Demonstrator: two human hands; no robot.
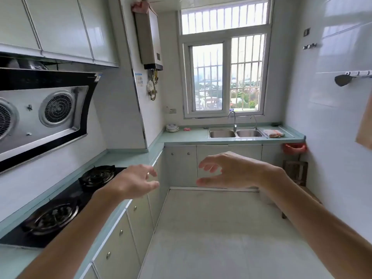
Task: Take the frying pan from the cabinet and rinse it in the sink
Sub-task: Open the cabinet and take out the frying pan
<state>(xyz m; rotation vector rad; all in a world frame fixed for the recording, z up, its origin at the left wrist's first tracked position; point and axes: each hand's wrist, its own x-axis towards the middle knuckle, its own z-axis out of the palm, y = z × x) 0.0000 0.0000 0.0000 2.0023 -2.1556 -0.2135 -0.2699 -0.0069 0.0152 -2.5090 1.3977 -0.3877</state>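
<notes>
Both our hands are out in front of us, empty with fingers loosely spread: the left hand (136, 183) hovers over the table edge (128, 156) beside the gas stove (60, 206), the right hand (231, 171) hangs in front of the lower cabinets (182, 166). We see no frying pan; every cabinet door is closed. At the far end, under the window (225, 77), sits the double sink (235, 133) with its faucet (233, 119).
</notes>
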